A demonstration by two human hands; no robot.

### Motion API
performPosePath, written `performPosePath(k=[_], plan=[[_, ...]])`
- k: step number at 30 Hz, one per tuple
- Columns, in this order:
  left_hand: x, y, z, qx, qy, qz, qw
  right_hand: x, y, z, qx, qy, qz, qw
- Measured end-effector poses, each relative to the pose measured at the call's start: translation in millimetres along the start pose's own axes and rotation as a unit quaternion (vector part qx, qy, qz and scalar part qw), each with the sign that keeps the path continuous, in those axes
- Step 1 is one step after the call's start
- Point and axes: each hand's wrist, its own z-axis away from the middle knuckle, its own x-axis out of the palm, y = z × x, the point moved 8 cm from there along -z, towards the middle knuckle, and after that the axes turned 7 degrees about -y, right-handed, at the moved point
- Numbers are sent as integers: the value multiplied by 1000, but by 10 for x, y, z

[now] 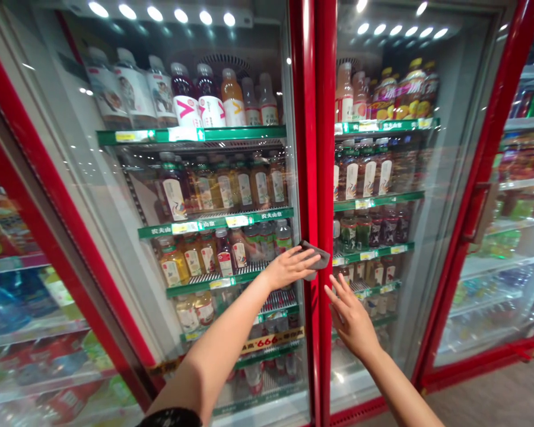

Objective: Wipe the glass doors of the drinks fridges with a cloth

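Refrigerated drinks cabinet with red-framed glass doors, seen from head height; all positions are given relative to the red central door frame (314, 148). The left hand (289, 267) is extended, fingers together and lying flat over a dark grey cloth (317, 255), pressing it against the glass at about mid-height. The cloth sits on the frame itself, its end projecting past the fingertips and across the frame. The right hand (351, 317) is open, fingers spread, just below the cloth and immediately right of the frame, holding nothing; whether its fingertips touch the glass cannot be told. Left of the frame, green-edged shelves (216, 222) behind the glass carry bottled juices (173, 193), and a yellow and red price strip (271, 341) crosses the lower part of that door. Right of the frame, similar shelves (378, 200) hold further bottled drinks (349, 178). Farther right is a third door with a handle (481, 213); farther left, another door shows blue bottles (4, 308). A black cuff (169, 418) circles the left forearm.
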Motion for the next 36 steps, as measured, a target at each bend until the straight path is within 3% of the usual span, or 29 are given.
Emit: performPosePath(k=[3,5,9,12,14,17,19,20,23,25,27,29,32,34,36], plan=[[-93,-319,4,-154,8,-38,987,-3,-26,-39,0,8,-1,1000],[-89,-343,71,-220,9,-50,974,-3,-58,-63,-4,10,-3,1000],[41,-16,223,-160,-8,-38,986,-9,-120,-121,-15,6,-15,1000],[39,-12,270,-112,-21,-30,993,-4,-149,-199,-25,6,-23,999],[-49,-184,260,-137,-9,-41,990,18,-176,-256,-33,8,-28,999],[-157,-405,298,-255,20,-67,964,81,-229,-311,-38,7,-31,999],[-112,-331,353,-295,24,-66,953,119,-268,-319,-38,5,-30,999],[-57,-234,367,-288,21,-59,956,131,-286,-316,-39,4,-28,999],[98,118,348,-162,0,-32,986,139,-312,-304,-43,2,-25,999],[90,125,364,-125,-11,-26,992,134,-293,-298,-41,-3,-24,999],[-22,-72,420,-169,-14,-35,985,127,-254,-287,-37,-5,-25,999],[-172,-295,541,-259,-6,-52,964,129,-213,-264,-32,-5,-27,999],[-301,-340,780,-361,11,-83,929,170,-167,-222,-16,-13,-32,999],[-285,-174,839,-334,12,-100,937,219,-162,-212,-6,-25,-38,999],[-244,-14,822,-248,0,-96,964,274,-196,-230,-9,-37,-44,998]])
